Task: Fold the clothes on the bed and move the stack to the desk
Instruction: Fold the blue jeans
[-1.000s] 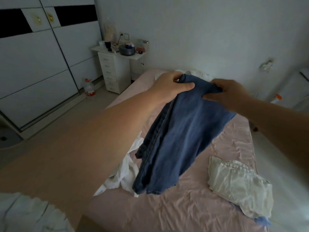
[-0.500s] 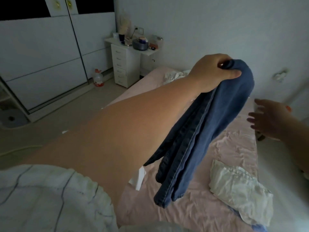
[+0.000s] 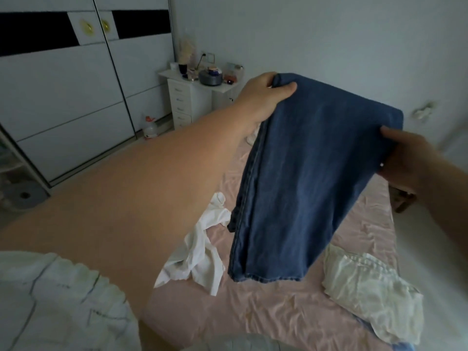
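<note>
Both hands, the left hand (image 3: 263, 95) and right hand (image 3: 405, 158), pinch the half-folded jeans (image 3: 304, 173) at centre frame, while the white garment (image 3: 200, 252) below lies unfolded on the bed (image 3: 266, 320) and nothing seems moved to the table.

The room is dim, lit by soft, cool daylight with no hard shadows and no glare. The wide-angle lens bends the wardrobe (image 3: 76, 97) lines at the left edge and swells the near forearm. Detail is soft and slightly smeared throughout; the sleeve (image 3: 58, 305) at the bottom left is blurred
</note>
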